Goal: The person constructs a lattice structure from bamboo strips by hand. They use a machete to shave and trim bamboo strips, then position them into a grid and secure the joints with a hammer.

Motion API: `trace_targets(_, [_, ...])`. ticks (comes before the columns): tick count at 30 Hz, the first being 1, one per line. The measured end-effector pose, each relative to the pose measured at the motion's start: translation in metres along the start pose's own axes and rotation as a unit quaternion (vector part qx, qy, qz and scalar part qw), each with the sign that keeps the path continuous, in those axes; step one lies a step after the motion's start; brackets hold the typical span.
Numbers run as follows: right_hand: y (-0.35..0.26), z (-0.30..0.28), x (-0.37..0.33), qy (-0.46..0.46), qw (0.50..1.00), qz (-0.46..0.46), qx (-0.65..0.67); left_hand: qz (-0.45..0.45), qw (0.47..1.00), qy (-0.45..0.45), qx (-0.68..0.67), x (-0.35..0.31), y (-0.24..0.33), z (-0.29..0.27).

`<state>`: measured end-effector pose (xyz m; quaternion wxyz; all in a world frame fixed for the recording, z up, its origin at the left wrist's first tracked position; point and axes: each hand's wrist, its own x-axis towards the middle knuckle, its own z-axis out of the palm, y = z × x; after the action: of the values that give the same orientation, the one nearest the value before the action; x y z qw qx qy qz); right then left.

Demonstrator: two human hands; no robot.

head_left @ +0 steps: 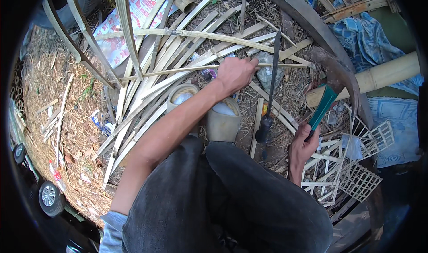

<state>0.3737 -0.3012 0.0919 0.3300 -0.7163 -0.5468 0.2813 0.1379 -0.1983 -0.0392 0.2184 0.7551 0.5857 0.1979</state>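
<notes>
Just beyond the shoes [224, 126], the left hand [237, 75] is clenched on a thin bamboo strip [290, 66]; rightward, the right hand [304, 145] grasps a green-handled hammer [323, 105]. Between them is a dark-bladed knife [273, 75]; more strips [147, 95] spread leftward.

The left hand [238, 74], at upper centre of the frame, closes around a thin pale strip [290, 66], the right hand [304, 145], right of centre, grips a green-handled tool [323, 106], and split strips [161, 87] fan across the upper left.
</notes>
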Motion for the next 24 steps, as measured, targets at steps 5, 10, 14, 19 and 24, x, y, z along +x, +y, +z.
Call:
trace_targets(5, [0.003, -0.017, -0.008, 0.006, 0.996, -0.082, -0.022, -0.005, 1.0, -0.009, -0.017, -0.007, -0.002, -0.001])
trace_targets(10, [0.022, -0.008, -0.008, -0.047, 0.984, -0.172, 0.003, -0.002, 1.0, -0.012, -0.028, -0.001, 0.003, 0.0])
trace_targets(14, [0.018, 0.008, -0.016, -0.146, 0.967, 0.018, -0.207, -0.009, 0.999, -0.02, -0.032, -0.003, 0.0, 0.001])
trace_targets(19, [-0.023, 0.001, -0.012, -0.073, 0.991, -0.049, -0.103, -0.001, 1.0, 0.015, -0.012, -0.006, -0.005, 0.005])
trace_targets(24, [0.017, -0.002, -0.019, -0.016, 0.995, -0.084, -0.046, 0.004, 0.999, 0.006, -0.031, 0.001, 0.004, 0.008])
